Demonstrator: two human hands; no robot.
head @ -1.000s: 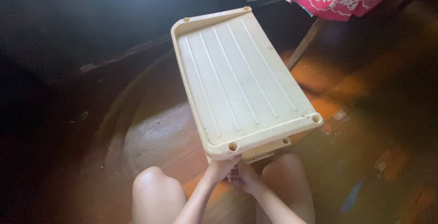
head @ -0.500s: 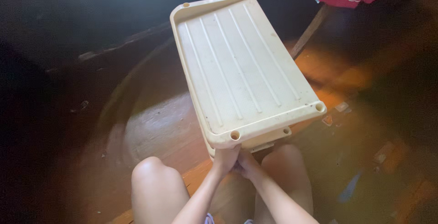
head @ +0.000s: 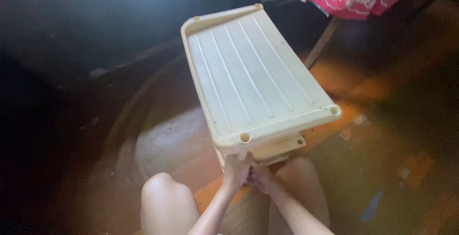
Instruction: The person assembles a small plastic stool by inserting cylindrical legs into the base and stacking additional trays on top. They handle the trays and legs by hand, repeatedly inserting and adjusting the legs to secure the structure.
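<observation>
Cream ribbed tray (head: 251,79) — long axis pointing away — both hands (head: 248,170) beneath.

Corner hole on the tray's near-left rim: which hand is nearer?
Left. The left hand sits just below the corner hole of the cream tray; the right hand is lower and further right.

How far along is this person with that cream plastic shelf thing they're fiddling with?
Done: the cream ribbed top shelf sits in place above a second tier. In hand: the left hand and right hand are pressed together at the near lower corner, just under the shelf's edge; what they grip is hidden. Left: hard to judge, since the lower part of the rack is out of sight.
</observation>
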